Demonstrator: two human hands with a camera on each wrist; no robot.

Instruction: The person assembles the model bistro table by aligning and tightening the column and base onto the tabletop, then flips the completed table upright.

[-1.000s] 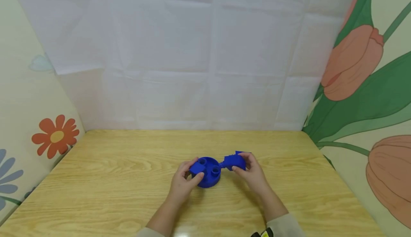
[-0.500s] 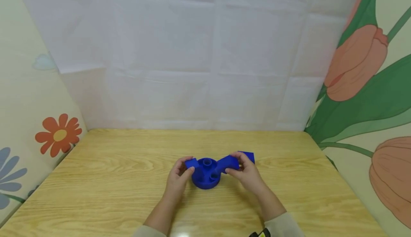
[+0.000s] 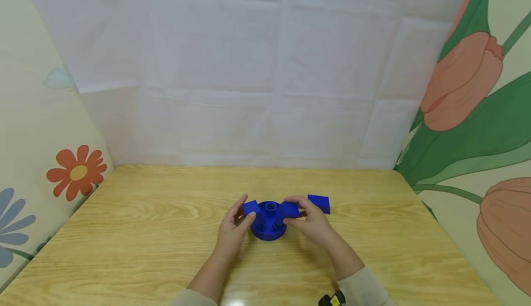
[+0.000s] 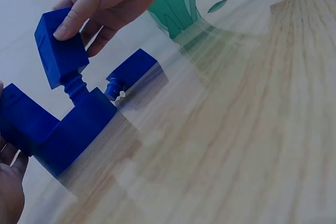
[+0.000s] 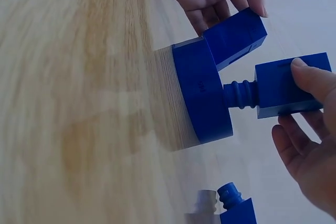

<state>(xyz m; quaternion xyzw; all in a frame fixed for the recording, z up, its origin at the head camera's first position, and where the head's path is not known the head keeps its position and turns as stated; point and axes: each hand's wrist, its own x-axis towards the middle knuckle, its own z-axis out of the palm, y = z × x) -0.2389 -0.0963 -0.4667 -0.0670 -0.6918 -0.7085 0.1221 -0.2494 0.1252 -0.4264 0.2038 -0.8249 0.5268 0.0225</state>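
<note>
A round blue base [image 3: 268, 237] with sockets inside its rim lies on the table. One blue block [image 3: 250, 208] stands at its left side, slightly tilted outward; my left hand [image 3: 231, 228] holds this block between thumb and fingers. My right hand [image 3: 316, 225] pinches a second blue block [image 5: 286, 85] above the base's right side. From that block a ribbed, screw-like stem [image 5: 241, 94] points down at the base, most of it exposed. Whether its tip sits inside a socket is hidden. The far socket [image 3: 271, 206] is bare.
A third blue block [image 3: 319, 203] with a ribbed stem lies on the wooden table [image 3: 166, 232] behind my right hand. A white cloth [image 3: 232, 89] hangs along the table's back edge. Flower-patterned walls [image 3: 469, 158] flank both sides.
My right hand has brought its block leftward from beside the base and turned it stem-down over the right side. The base has turned slightly, with my left hand staying at its block.
</note>
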